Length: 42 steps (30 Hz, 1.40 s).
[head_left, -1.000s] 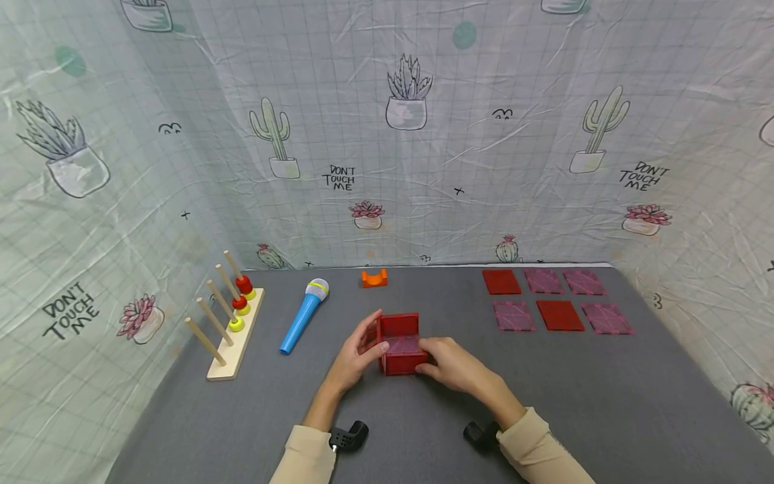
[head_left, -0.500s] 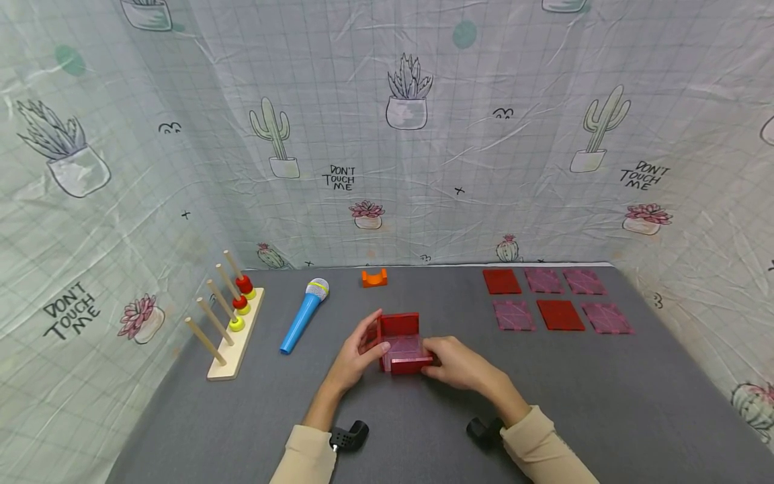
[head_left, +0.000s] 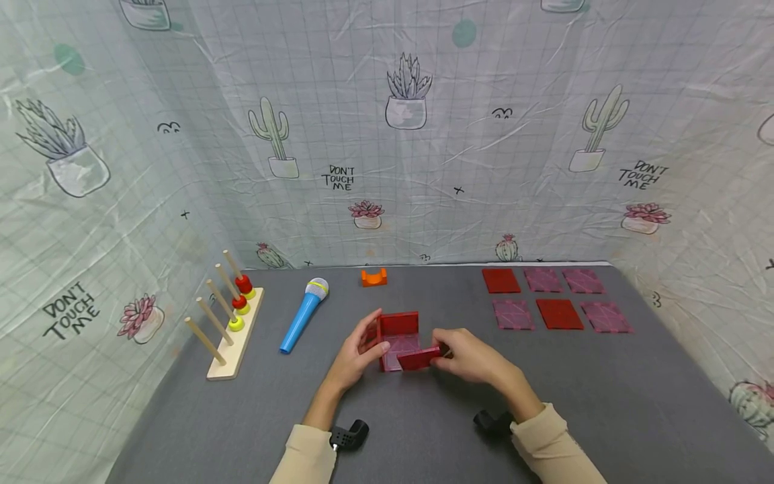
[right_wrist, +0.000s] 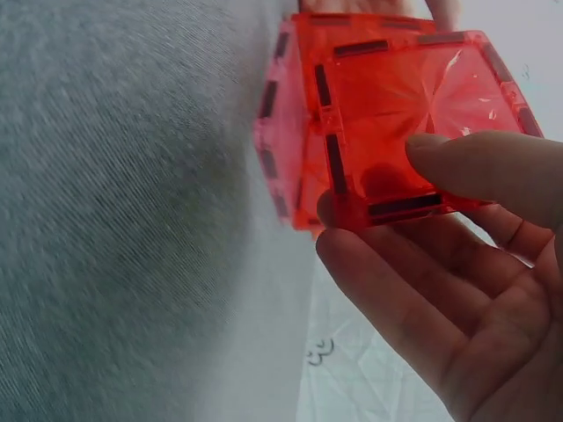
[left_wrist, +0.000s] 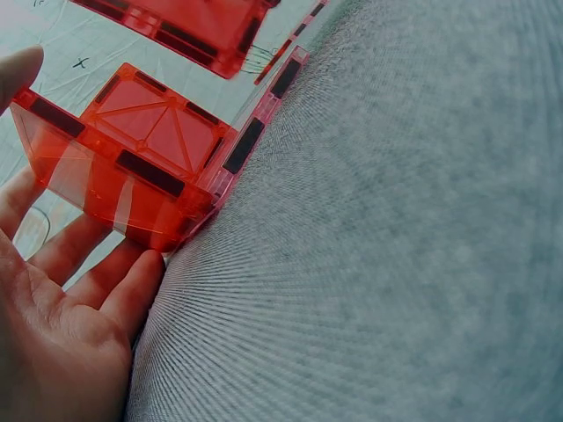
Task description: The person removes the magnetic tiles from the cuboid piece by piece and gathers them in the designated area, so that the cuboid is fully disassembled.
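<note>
Red and pink see-through magnetic tiles stand together as an open-topped box at the middle of the table. Its pink base tile (head_left: 399, 345) lies flat, with a red back tile (head_left: 400, 324) upright behind it. My left hand (head_left: 353, 361) holds the left wall tile (left_wrist: 106, 180), thumb at its top edge and fingers against its outer face. At the box's front right, my right hand (head_left: 474, 357) pinches another red tile (right_wrist: 387, 114) between thumb and fingers. That tile is slanted and, in the left wrist view, apart from the left wall.
Loose red and pink tiles (head_left: 561, 314) lie in two rows at the back right. On the left are a wooden peg stand (head_left: 242, 339) with red and yellow beads and a blue toy microphone (head_left: 300, 323). An orange curved block (head_left: 374, 277) sits at the back.
My right hand has tipped the front red tile and drawn it rightward, out of line with the box. My left hand stays put on the left wall.
</note>
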{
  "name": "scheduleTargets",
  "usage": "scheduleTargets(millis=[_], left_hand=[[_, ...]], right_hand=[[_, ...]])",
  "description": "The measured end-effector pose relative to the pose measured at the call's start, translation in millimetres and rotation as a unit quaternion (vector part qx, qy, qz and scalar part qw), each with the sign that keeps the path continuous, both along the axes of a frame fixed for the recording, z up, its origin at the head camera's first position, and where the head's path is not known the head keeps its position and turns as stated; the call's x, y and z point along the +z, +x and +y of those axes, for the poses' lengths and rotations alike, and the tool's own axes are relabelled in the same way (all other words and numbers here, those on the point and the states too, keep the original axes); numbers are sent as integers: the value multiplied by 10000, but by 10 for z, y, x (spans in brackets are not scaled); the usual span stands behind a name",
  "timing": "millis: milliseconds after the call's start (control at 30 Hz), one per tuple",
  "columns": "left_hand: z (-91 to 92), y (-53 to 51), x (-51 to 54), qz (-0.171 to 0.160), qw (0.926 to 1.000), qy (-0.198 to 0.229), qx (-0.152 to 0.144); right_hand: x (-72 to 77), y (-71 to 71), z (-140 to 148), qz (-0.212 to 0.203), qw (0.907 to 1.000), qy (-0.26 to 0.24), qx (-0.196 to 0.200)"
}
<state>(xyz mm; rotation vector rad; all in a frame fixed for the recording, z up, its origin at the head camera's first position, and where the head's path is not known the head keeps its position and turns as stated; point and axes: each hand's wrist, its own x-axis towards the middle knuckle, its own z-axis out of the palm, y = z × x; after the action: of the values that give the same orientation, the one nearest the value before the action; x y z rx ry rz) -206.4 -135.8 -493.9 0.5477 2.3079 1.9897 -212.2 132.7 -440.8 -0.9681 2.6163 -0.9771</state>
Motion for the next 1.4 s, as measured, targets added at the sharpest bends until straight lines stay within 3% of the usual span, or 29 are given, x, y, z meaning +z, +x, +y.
scheduleTargets(millis=[67,200,400,467,800,1033,1400], left_hand=[[1,0,-27,49,10000,-13,20],[-16,-65,-188,205,9998,-54,39],[-30,-83,-192,121,9999,20,-5],[-45,-107,-253,218,9998,0,0],[-55,-107,-258,331,9994,-39,-5],[-41,-107,-242,339,9994,-25,-14],[-41,-102,-247,365,9993,-47,-21]], right_hand=[[22,5,41,-26,9999,-87,-96],[53,28,114,25,9990,-151,-425],[64,38,240,330,9952,-148,-906],[47,35,296,373,9943,-155,-990],[-31,63,598,302,9888,-280,-1437],[-35,96,832,397,9797,-208,-1956],[-81,150,1181,208,9676,304,-2499]])
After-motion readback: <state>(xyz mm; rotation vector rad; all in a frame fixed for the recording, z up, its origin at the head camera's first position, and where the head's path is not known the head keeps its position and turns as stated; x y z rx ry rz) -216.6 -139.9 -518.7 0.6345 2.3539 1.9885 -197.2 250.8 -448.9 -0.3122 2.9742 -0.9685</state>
